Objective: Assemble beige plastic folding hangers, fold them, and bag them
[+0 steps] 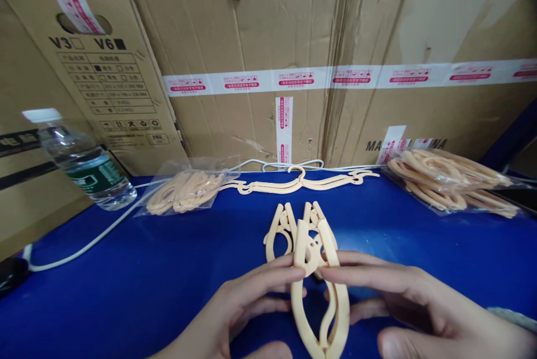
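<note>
A cream plastic folding clothes hanger point(343, 314), folded with its arms together, stands tilted at the front centre between my two hands. My left hand point(239, 297) grips it from the left, fingertips at its upper middle part. From the other side, the fingers of my right hand point(403, 286) press on it at about the same height. Just behind lie more folded cream hangers point(272, 239), partly hidden by the held one. Farther back, an unfolded hanger point(274, 187) lies spread out with its hook toward the boxes.
Clear bags of folded hangers lie at the left point(184, 191) and right point(448, 180). A water bottle point(90, 163) leans at far left near a white cable point(79, 258). Cardboard boxes point(251, 124) wall off the back of the blue tabletop point(168, 269).
</note>
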Available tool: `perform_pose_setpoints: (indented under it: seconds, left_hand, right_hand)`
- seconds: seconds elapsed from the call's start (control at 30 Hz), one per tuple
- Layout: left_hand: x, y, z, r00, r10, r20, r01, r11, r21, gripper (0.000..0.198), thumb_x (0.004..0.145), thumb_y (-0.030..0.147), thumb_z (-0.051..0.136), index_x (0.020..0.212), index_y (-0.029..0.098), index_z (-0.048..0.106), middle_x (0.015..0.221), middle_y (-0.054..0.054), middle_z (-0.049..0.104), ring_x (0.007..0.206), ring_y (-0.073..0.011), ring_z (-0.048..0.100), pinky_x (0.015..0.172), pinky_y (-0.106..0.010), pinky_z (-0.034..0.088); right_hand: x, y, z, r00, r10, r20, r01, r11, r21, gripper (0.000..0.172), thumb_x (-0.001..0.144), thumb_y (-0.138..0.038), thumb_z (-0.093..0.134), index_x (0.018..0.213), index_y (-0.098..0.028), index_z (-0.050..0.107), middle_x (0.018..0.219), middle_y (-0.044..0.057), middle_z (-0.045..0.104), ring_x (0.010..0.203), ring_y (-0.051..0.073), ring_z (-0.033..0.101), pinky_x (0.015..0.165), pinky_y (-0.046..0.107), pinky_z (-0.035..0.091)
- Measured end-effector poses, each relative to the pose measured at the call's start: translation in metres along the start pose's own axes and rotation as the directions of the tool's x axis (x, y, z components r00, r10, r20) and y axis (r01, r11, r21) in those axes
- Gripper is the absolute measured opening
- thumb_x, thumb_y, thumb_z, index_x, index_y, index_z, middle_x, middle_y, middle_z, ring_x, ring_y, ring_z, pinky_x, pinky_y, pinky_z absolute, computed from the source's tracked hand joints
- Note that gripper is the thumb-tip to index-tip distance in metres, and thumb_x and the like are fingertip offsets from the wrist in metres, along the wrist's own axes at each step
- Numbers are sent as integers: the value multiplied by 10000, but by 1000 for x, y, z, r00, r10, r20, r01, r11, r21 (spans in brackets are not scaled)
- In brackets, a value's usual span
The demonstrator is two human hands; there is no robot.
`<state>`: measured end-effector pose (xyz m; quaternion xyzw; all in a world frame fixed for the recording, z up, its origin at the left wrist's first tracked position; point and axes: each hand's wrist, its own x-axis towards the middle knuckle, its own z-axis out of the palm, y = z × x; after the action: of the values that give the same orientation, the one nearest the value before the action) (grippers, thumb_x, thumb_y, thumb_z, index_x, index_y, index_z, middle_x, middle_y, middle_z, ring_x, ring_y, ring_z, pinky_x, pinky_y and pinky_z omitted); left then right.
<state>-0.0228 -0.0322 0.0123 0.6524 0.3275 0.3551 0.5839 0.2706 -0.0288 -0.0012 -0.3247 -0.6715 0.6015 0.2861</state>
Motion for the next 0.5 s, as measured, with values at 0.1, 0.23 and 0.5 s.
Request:
perform_pose_setpoints:
  seconds: [0.1, 0.23, 0.5]
  left_hand:
    - [2, 1, 0, 999, -31, -15, 31, 999, -32, 450, 842, 378, 719, 1278, 353, 608, 1447, -77, 492, 1202, -300, 585, 1011, -495, 486]
    - [4, 1, 1, 999, -54, 7, 55, 996, -74, 473, 851, 377, 710, 1305, 341, 583, 1360, -79, 580, 1197, -287, 591, 1036, -489, 463]
    - [5, 10, 7, 997, -11, 80, 15, 999, -43, 595, 844, 217, 657, 1388, 383, 481, 1405, -25, 539, 1239, -261, 548, 1033, -441, 464]
  right_hand:
    - [2, -5, 1, 1000, -4, -19, 4, 1000, -27, 451, 920, -295, 607, 1352, -396, 527, 1570, 16, 305, 1357, 311, 419, 1067, 480, 443]
    - [2, -13, 3, 999, 7, -49, -10, 998, -62, 418, 911, -326, 613, 1323, -375, 567, 1540, 29, 369, 1320, 320, 467, 1052, 490, 454]
    - [0, -21, 3, 997, 62, 56, -62, 998, 3, 408, 931, -321, 595, 1330, -396, 553, 1457, 28, 490, 1272, 289, 522, 1057, 466, 444]
